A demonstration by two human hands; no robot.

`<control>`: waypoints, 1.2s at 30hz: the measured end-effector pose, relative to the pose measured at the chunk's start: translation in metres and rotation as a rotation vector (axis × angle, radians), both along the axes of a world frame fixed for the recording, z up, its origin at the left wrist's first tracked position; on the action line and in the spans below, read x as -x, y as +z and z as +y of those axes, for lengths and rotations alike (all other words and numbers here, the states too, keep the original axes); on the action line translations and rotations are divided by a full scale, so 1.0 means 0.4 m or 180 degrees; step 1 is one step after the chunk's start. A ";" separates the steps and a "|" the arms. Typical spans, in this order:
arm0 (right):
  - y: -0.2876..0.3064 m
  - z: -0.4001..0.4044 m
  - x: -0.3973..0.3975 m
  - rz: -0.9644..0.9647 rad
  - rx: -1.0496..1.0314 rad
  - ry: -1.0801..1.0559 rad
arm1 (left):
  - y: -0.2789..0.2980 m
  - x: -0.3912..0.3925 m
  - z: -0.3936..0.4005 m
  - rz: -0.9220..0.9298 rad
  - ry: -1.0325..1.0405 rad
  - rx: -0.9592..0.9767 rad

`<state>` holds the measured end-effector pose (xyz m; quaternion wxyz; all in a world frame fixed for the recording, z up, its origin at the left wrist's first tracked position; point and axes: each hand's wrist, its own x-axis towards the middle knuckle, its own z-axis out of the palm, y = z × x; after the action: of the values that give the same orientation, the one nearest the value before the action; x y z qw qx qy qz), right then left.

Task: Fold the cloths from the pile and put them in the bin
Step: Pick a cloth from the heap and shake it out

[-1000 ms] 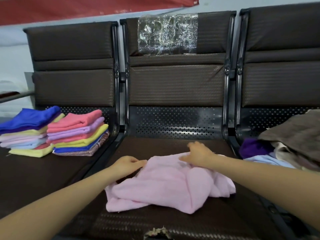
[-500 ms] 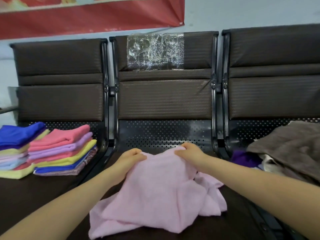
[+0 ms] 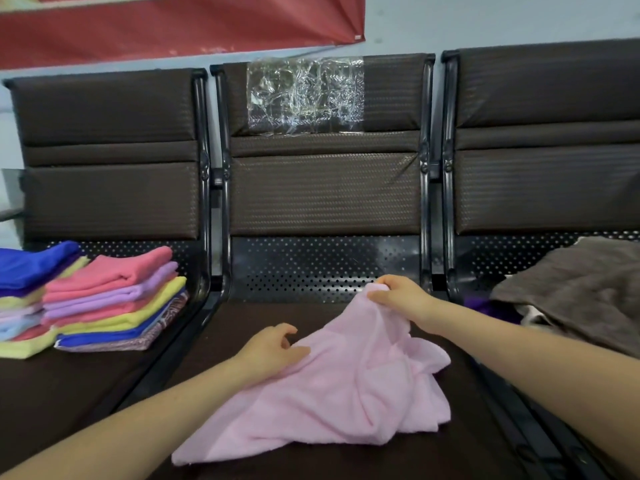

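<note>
A crumpled light pink cloth (image 3: pixel 346 393) lies on the middle seat (image 3: pixel 242 327) of a dark bench. My right hand (image 3: pixel 401 299) pinches its far corner and holds it raised above the seat. My left hand (image 3: pixel 273 351) rests at the cloth's left edge with its fingers loosely curled, and I cannot tell whether it grips the fabric. Unfolded cloths sit in a pile (image 3: pixel 571 299) on the right seat, a brown one on top. No bin is in view.
Two stacks of folded cloths (image 3: pixel 110 299) in pink, lilac, yellow and blue stand on the left seat. Black metal rails (image 3: pixel 214 296) separate the seats. Backrests rise behind, the middle one patched with clear tape (image 3: pixel 304 95).
My right hand has moved right and lifted the pink cloth's corner. My left hand has let go of the top edge and dropped lower left along the cloth.
</note>
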<state>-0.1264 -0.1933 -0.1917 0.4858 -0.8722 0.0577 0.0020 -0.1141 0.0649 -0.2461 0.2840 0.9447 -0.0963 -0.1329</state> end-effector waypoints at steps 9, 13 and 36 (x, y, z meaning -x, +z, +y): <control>-0.010 -0.027 -0.009 -0.0023 0.0099 -0.0066 | 0.037 -0.063 -0.005 -0.0637 0.0061 0.0127; -0.024 -0.072 -0.026 -0.0024 0.0134 -0.0393 | 0.080 -0.083 0.005 -0.0786 0.0346 0.0974; -0.051 -0.056 -0.202 0.0229 0.0817 -0.0827 | 0.070 -0.308 -0.002 -0.1219 0.1521 -0.1588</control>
<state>-0.0456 -0.2156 -0.2122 0.3643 -0.9116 0.1871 -0.0370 0.0090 0.0643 -0.2179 0.0456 0.9882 0.1103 0.0962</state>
